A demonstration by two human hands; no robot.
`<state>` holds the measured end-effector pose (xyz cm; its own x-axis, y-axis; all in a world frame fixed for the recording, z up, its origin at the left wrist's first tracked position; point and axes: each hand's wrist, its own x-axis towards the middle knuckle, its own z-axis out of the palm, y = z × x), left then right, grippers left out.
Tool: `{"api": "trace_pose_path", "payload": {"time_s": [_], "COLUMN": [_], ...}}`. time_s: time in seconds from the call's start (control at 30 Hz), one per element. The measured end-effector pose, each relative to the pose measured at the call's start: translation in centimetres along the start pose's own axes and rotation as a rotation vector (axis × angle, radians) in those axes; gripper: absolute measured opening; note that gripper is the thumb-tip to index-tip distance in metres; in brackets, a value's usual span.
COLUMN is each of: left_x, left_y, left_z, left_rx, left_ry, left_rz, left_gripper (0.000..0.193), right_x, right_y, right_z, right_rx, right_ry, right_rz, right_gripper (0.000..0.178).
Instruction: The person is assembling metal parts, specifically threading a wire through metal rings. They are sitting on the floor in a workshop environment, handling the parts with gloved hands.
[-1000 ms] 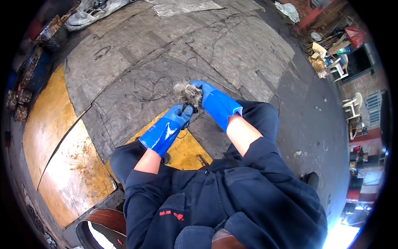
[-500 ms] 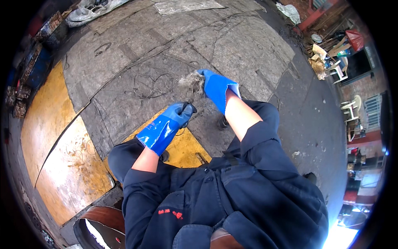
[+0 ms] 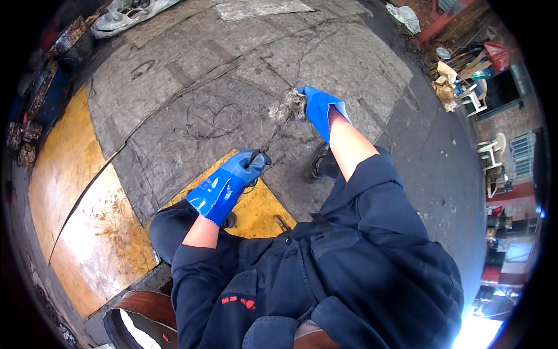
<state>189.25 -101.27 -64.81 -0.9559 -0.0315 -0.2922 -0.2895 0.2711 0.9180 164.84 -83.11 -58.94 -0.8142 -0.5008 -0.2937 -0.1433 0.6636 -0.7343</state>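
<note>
Worn grey sheets cover the floor, dirty and uneven. Right hand, gloved, grips a fibrous grey tangle above the sheets, at centre and on the far side. Left hand, gloved, nearer and to the left, is closed, apparently on a dark strand reaching the tangle; holding the hands apart likely keeps it stretched. Loose wire lies left of the tangle. A yellow board lies between the legs; a larger panel lies left. Right fingertips are obscured at the tangle; the strand's end is hidden in the left fist. A brown drum, near left, is partly covered by the sleeve.
</note>
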Motion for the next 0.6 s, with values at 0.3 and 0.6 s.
{"api": "trace_pose_path", "payload": {"time_s": [0.3, 0.6], "left_x": [0.4, 2.2], "left_y": [-0.4, 0.7], "left_z": [-0.5, 1.0], "left_rx": [-0.164, -0.608], "left_ry": [0.042, 0.066], "left_rz": [0.009, 0.041], "left_gripper": [0.032, 0.034], "right_x": [4.0, 1.7], "right_y": [1.4, 2.4], "right_z": [-5.1, -0.8], "right_rx": [-0.002, 1.278], "right_ry": [0.045, -0.401], "right_rz": [0.277, 0.424], "right_gripper": [0.025, 0.024]}}
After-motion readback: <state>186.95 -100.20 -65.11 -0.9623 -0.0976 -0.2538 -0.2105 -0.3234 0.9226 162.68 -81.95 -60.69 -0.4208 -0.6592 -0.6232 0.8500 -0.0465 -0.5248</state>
